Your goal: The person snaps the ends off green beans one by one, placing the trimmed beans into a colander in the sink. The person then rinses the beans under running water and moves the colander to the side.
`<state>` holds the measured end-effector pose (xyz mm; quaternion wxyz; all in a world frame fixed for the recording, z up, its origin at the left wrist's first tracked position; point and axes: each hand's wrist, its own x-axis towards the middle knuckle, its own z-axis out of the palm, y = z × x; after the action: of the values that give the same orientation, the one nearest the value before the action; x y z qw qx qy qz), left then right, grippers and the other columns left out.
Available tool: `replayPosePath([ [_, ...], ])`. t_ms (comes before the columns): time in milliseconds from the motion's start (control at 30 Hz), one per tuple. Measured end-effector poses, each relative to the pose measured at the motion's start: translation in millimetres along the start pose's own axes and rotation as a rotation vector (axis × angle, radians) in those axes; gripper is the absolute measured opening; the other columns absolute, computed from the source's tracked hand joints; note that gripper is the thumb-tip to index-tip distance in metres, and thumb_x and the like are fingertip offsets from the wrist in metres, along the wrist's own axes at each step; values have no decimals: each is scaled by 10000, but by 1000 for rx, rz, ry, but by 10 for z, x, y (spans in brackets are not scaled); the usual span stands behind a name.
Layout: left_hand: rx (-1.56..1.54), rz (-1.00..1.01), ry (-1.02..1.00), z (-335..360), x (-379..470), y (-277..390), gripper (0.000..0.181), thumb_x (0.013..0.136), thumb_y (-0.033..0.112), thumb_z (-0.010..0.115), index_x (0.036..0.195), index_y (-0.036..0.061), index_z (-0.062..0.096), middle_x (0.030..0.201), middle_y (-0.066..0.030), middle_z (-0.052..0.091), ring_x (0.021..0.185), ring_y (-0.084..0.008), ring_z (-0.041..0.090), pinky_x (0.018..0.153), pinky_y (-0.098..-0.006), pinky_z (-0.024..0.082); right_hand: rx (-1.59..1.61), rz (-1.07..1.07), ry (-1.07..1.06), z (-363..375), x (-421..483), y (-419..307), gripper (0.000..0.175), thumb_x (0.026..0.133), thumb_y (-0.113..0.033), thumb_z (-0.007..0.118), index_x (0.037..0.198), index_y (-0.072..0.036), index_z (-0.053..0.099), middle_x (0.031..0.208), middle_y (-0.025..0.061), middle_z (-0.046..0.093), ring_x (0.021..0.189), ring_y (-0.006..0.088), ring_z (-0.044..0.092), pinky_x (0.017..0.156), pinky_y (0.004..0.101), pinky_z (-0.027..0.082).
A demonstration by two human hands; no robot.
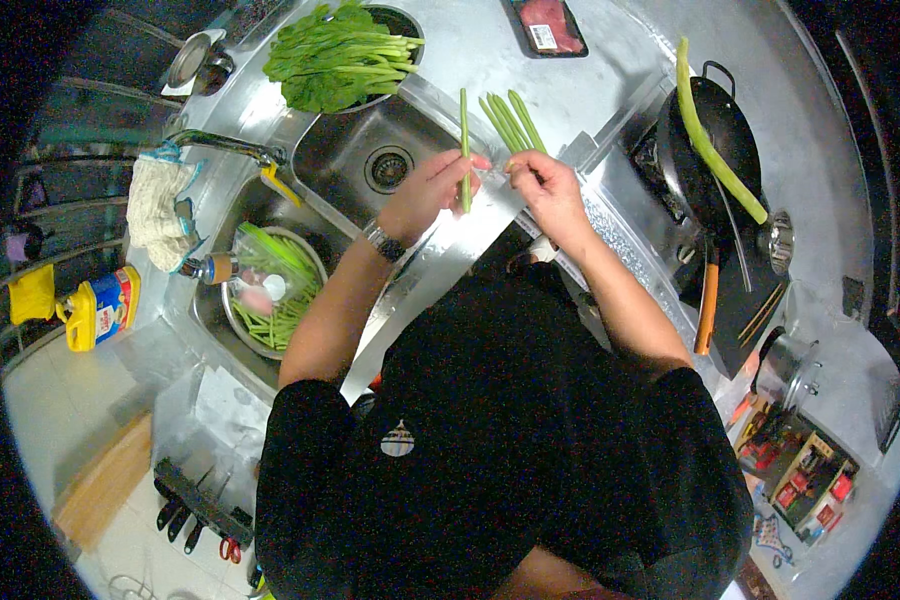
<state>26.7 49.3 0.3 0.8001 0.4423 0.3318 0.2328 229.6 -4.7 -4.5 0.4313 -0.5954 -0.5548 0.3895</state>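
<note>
My left hand [444, 182] grips a single green bean pod [465, 127], held nearly upright in the picture over the counter edge by the sinks. Close beside it on the right, my right hand [544, 180] is closed at the lower ends of several long green stalks [508, 120], which look like bean pods and fan out upward past the fingers. In the left sink a metal bowl [322, 262] holds cut green pieces [281, 322], with a clear plastic bag [262, 270] lying over them. Leafy greens [337, 64] lie in a round container behind the other sink basin.
A black tray of packaged meat [551, 26] lies on the counter. To the right, a long pale-green vegetable [701, 139] rests across a wok [735, 127] on the stove. The faucet [225, 141] reaches over the sinks. Knives [176, 521] stand in a rack at lower left.
</note>
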Motion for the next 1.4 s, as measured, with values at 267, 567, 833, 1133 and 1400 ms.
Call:
replayPosePath([
  [267,180,87,14,15,-68,-108,325,1001,210,437,1242,43,576,807,33,538,685,-61,495,619,-211,436,623,261,-186,-85,-2,-47,158,937,-97,483,981,-6,603,822,55,603,609,85,471,486,204,361],
  [567,398,138,42,17,-80,-156,226,984,176,473,1109,46,609,758,42,516,673,-60,469,611,-219,410,784,479,-160,40,169,-150,228,985,-244,506,901,-49,590,684,-5,506,501,54,358,414,207,246],
  [833,614,147,119,75,-121,-170,248,955,249,524,957,31,643,642,-42,522,593,-128,478,564,-294,400,430,374,-178,127,210,-193,249,924,-291,634,789,-85,598,585,-68,449,485,59,349,428,241,250],
  [1133,867,60,335,-250,128,-552,229,954,214,480,911,25,603,793,-77,652,719,-168,617,608,-328,461,-494,-412,-154,288,-95,-500,145,896,-198,626,882,-56,649,798,143,649,767,338,649,664,409,520],
  [1400,-622,-41,211,73,90,-664,331,1020,357,433,1097,61,559,1077,-82,616,1030,-203,590,929,-365,466,-521,-95,-280,344,-28,-121,315,846,-382,635,789,-73,661,736,169,657,714,376,649,638,478,516],
])
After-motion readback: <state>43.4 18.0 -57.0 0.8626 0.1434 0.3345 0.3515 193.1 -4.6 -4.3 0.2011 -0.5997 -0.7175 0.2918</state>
